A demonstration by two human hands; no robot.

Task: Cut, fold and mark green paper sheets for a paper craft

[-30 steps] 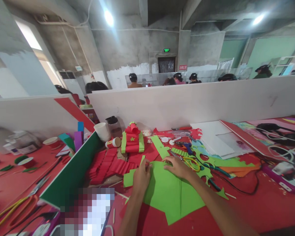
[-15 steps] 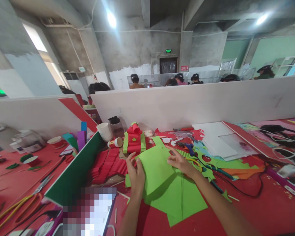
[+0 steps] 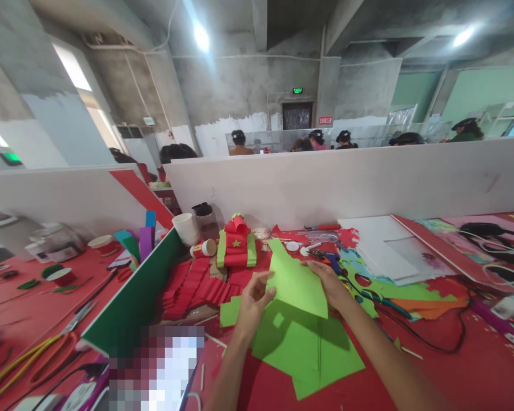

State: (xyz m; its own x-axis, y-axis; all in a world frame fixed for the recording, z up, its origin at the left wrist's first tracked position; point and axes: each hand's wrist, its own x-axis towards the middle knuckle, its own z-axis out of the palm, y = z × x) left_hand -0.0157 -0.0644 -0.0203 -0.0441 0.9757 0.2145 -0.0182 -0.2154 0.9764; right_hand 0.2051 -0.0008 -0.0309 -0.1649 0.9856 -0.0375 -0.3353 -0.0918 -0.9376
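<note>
On the red counter (image 3: 432, 371) nearest the person, one large green sheet (image 3: 312, 348) lies flat. Just above it, two hands hold up one smaller green paper piece (image 3: 297, 282): the left hand (image 3: 252, 302) has its fingers clamped on the piece's left edge, and the right hand (image 3: 332, 285) has its fingers closed on the right edge, so the piece hangs tilted, clear of the sheet. To the left lies one stack of pleated red paper (image 3: 195, 285). Beyond the hands stands one red-and-green paper model (image 3: 235, 248) bearing a star, with one glue bottle (image 3: 203, 249) lying beside it and one white cup (image 3: 185, 228) further back, before the white partition (image 3: 346, 177).
</note>
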